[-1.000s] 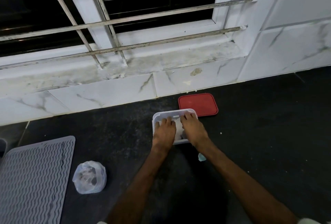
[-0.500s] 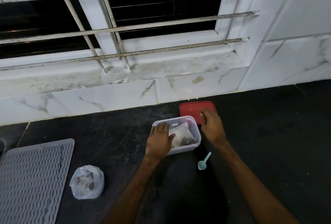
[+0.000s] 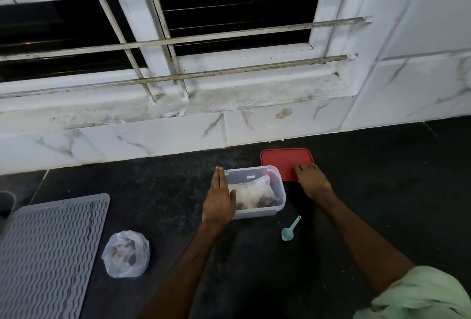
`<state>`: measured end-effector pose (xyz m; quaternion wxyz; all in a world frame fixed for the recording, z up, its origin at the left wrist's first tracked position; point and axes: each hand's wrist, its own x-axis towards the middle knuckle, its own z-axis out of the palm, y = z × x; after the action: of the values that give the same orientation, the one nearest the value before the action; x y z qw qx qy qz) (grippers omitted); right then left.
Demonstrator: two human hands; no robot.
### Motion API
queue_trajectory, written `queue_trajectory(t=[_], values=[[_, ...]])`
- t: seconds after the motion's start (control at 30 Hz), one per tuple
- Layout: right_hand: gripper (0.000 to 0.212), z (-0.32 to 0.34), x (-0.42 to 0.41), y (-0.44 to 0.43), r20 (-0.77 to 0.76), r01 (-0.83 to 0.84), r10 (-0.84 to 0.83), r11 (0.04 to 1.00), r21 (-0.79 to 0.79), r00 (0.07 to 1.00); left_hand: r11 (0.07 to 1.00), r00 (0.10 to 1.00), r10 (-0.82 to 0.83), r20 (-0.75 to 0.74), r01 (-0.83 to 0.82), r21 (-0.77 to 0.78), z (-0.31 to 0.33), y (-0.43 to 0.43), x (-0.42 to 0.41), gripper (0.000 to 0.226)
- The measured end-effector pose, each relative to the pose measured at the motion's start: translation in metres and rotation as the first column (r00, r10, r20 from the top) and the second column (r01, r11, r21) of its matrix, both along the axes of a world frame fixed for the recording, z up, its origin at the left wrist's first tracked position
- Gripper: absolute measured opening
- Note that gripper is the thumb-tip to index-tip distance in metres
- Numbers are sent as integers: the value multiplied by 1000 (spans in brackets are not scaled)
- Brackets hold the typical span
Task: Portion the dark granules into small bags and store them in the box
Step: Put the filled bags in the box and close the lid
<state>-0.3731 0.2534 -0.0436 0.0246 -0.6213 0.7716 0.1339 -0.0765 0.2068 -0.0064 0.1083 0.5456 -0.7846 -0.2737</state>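
Note:
A clear plastic box stands on the dark counter with small filled bags of dark granules inside. My left hand lies flat against the box's left side, fingers straight. A red lid lies just behind and right of the box. My right hand rests on the lid's near right corner, fingers spread on it. A larger clear bag holding dark granules sits at the near left. A small light-blue scoop lies in front of the box, to its right.
A grey ribbed mat covers the counter's left end. White marble tiles and a barred window sill rise directly behind the box. Dark counter stretches to the right.
Both hands have come out of the box. My right hand has moved right and back onto the red lid; my left hand has shifted to the box's left side.

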Motion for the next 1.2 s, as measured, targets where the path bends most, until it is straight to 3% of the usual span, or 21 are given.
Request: queue_trajectory(t=[0.13, 0.3, 0.4, 0.57, 0.63, 0.7, 0.8, 0.9, 0.97, 1.07, 1.13, 1.2], values=[[46, -3, 16, 12, -127, -78, 86, 994, 71, 988, 1000, 1000, 17, -25, -17, 10, -1, 1, 0, 71], [52, 6, 23, 35, -111, -42, 55, 993, 108, 992, 999, 999, 20, -36, -19, 37, -2, 2, 1, 70], [56, 1, 29, 44, 4, 62, -64, 980, 188, 998, 999, 999, 17, -51, -14, 46, -1, 3, 3, 70], [40, 10, 37, 44, -49, 18, -10, 987, 159, 999, 999, 998, -14, -61, 17, 49, 1, 4, 8, 69], [41, 26, 29, 41, -136, -18, 30, 995, 94, 990, 997, 997, -22, -78, 27, 69, 3, 4, 8, 69], [41, 50, 14, 38, -105, 74, -82, 994, -77, 991, 995, 990, -15, -139, 29, 96, 7, 5, 9, 68], [46, 95, -13, 39, 198, 294, -234, 877, -380, 952, 981, 946, 60, -318, 2, 192, 6, 8, 11, 65], [38, 135, -24, 41, 393, 360, -122, 701, -616, 911, 941, 842, 225, -490, -58, 332, 2, 10, 17, 71], [29, 152, -17, 34, 439, 332, -9, 670, -664, 898, 916, 784, 306, -541, -87, 391, -6, 9, 18, 73], [32, 153, 10, 9, 473, 190, 137, 792, -580, 870, 893, 738, 374, -563, -123, 432, -5, 12, 16, 65], [36, 137, 32, -11, 448, 7, 212, 899, -439, 868, 874, 690, 422, -589, -136, 466, 0, 14, 12, 53], [37, 111, 55, -28, 471, -108, 250, 945, -308, 846, 867, 692, 430, -580, -138, 479, 9, 17, 11, 50]])
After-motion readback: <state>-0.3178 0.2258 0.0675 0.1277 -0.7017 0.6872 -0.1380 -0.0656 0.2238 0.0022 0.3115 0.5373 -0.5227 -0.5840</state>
